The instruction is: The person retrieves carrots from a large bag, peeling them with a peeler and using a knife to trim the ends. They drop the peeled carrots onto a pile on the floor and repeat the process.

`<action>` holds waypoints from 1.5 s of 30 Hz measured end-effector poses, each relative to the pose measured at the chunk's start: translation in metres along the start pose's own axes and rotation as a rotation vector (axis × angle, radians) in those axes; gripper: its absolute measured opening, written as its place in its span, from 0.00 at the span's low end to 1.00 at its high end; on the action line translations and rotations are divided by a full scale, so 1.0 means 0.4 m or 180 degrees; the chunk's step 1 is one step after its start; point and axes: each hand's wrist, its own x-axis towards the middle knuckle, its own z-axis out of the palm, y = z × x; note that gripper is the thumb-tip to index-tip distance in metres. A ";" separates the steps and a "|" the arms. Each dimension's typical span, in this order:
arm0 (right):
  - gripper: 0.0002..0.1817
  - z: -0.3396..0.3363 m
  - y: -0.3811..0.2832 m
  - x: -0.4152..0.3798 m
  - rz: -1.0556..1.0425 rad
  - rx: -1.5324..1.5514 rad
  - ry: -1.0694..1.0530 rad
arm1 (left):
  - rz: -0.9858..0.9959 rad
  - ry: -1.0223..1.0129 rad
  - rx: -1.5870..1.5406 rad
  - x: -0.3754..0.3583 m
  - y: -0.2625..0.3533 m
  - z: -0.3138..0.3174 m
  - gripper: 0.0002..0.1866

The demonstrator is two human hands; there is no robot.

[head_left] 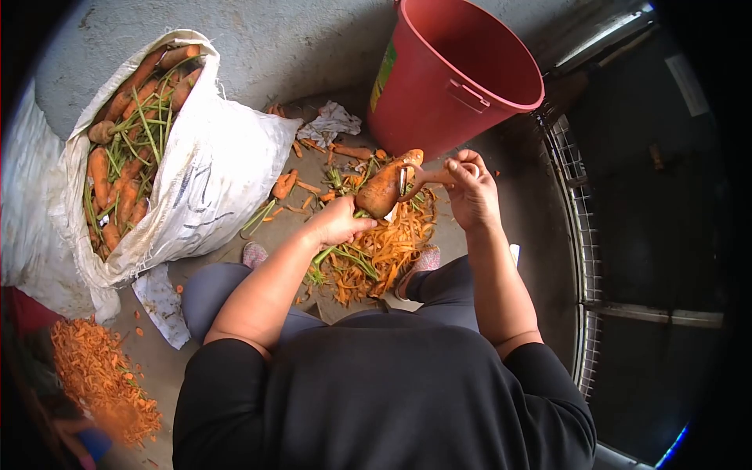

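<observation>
My left hand (pixel 341 222) is wrapped round the leafy end of a thick carrot (pixel 381 190), with a bit of green stem showing by the fingers. The carrot points up and to the right; a brighter orange patch shows at its far tip. A Y-shaped peeler (pixel 428 177) is gripped by its handle in my right hand (pixel 475 192), and its blade lies against the carrot's right side. Below the carrot, a heap of orange peelings (pixel 395 249) mixed with green stems (pixel 356 261) covers the floor between my feet.
A white woven sack (pixel 235 160) full of carrots (pixel 125 188) leans at the left. The tall red bucket (pixel 427 94) stands ahead, tilted in view. Another peelings pile (pixel 102 376) lies lower left, near a blurred person's hand (pixel 74 435). Metal mesh (pixel 578 235) runs along the right.
</observation>
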 end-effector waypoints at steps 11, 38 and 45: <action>0.13 0.099 0.043 0.041 0.0157 -0.2775 -0.0194 | -0.0296 -0.0335 -0.0142 -0.034 0.041 0.002 0.10; 0.18 -0.014 -0.132 0.053 -0.0425 -0.4087 0.1250 | 0.0343 0.0977 0.2951 -0.175 0.111 0.027 0.31; 0.13 0.012 -0.006 -0.009 -0.1462 -0.4761 0.0926 | 0.0463 0.1214 0.2999 -0.212 0.125 0.066 0.30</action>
